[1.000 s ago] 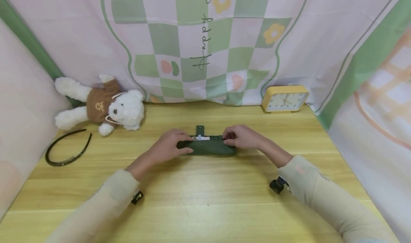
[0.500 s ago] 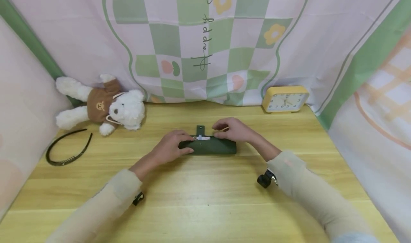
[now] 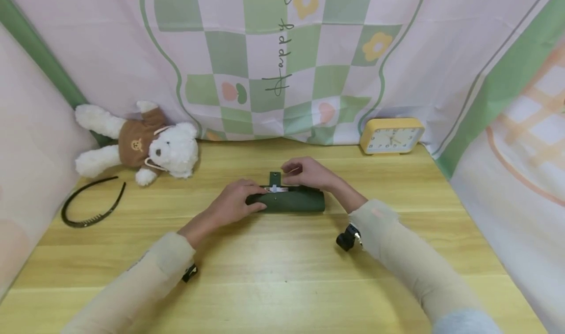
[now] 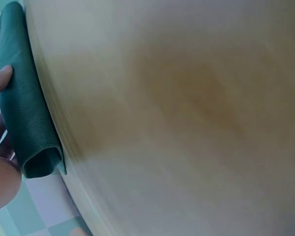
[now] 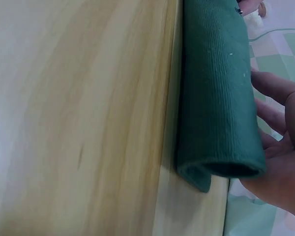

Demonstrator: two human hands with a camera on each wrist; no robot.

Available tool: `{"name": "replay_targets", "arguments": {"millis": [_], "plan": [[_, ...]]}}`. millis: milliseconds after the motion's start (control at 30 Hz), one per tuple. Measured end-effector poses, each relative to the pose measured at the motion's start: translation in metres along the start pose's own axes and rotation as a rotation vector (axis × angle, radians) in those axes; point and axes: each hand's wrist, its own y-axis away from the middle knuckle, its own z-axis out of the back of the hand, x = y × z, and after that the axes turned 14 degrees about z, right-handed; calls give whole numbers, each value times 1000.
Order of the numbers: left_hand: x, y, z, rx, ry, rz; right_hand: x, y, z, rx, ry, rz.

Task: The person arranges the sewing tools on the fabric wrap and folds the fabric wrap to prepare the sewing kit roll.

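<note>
A dark green roll-up pouch [image 3: 295,202] lies across the wooden table, curled into a tube with open ends. Its snap tab [image 3: 275,178] sticks out flat on the far side, and a small white label [image 3: 278,190] shows near the top edge. My left hand [image 3: 231,202] grips the pouch's left end, thumb on the near side and fingers over the top. Just right of the tab is my right hand [image 3: 309,173], its fingers loosely bent behind the roll [image 5: 216,88]; whether the fingertips touch the tab cannot be told.
At the back left lies a white plush dog [image 3: 174,150] in a brown top, with a black headband [image 3: 94,221] in front of it. A yellow alarm clock [image 3: 392,136] stands at the back right. Patterned cloth [image 3: 265,44] hangs behind the table.
My right hand has moved left along the pouch's top edge, from its right end to beside the tab. My left hand and the pouch have stayed nearly still.
</note>
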Motion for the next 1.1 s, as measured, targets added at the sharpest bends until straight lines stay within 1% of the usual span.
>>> {"name": "replay_targets", "arguments": {"millis": [167,400,500,600,667,767,833,967,1100], "plan": [[0,0,0,1,-31,-12,0,-7,-3,-16,-29,-37],[0,-1,1,30,-52,1,-3,-15,-8,-21,-43,-57],[1,-1,1,24,-81,-29,-1,-17,-9,-22,-44,-62],[1,0,0,2,-109,-82,-1,-18,-10,-29,-43,-69],[2,0,0,-9,-114,-116,-2,-19,-11,-37,-48,-68],[1,-1,0,-11,-112,-141,-2,-18,-11,-52,-63,-68],[1,-1,1,0,-109,-140,-1,-18,-11,-64,-88,-68],[0,-2,2,16,-109,-117,1,-18,-12,-81,-130,-59],[-1,-2,2,1,-121,-112,4,-18,-13,-85,-100,-29]]}}
